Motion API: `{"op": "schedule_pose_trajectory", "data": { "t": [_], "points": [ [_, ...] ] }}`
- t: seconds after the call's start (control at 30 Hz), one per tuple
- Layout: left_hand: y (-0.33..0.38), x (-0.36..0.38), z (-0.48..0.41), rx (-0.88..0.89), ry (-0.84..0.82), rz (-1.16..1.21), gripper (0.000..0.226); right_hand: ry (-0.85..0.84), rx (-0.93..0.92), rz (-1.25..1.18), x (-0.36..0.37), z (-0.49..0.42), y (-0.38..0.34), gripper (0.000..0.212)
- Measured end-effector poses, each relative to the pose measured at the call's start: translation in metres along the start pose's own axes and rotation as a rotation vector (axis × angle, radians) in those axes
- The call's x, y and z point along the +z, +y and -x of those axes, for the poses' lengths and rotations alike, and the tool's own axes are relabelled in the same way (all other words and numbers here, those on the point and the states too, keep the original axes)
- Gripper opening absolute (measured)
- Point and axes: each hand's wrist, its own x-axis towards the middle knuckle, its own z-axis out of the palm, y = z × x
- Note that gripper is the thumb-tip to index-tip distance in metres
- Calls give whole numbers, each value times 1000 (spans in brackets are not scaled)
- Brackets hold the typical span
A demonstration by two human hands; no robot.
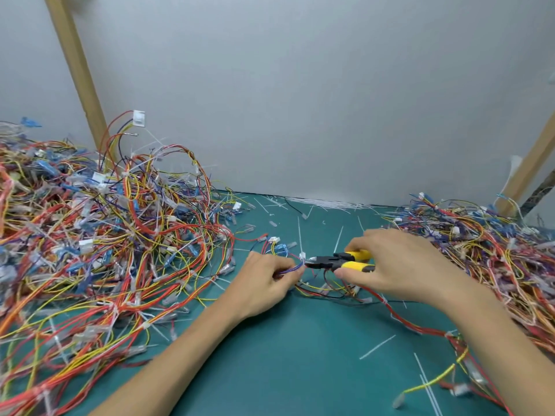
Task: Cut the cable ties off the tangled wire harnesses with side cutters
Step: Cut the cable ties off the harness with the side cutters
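Both forearms (180,355) reached in from the near edge over the green mat (285,370), where cut-off tie strips (377,346) lay scattered. The left hand (264,280) had its fingers curled round a thin harness (288,269) of purple, blue and red wires, pinching it just left of a white cable tie (302,256). The right hand (399,265) was wrapped round the yellow handles of the side cutters (330,262), thumb on the near handle and fingers over the far one. The black nose pointed left, its tips at the tie. Whether the blades had closed on it was too small to tell.

The harness looked light and limp, likely to sag or slide unless held taut. The tie seemed a stiff, thin nylon band that should snap cleanly. The soft wire insulation beside it could be nicked, so the best hold was probably close to the tie, as the left hand had it, with only the band between the blades.

The tie sat between the two hands, near the mat's middle. A large tangled heap (105,235) of harnesses rose to the left and a lower pile (495,250) to the right, both against the far grey wall (300,100).
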Motion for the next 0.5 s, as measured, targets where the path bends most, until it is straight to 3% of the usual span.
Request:
{"op": "schedule_pose_trajectory", "data": {
  "t": [0.37,0.5],
  "points": [
    [1,-1,2,-23,-59,-16,43,69,-46,-7,11,-5,2,61],
    [0,-3,3,-60,-85,95,43,72,-47,-38,7,-4,5,63]
  ]
}}
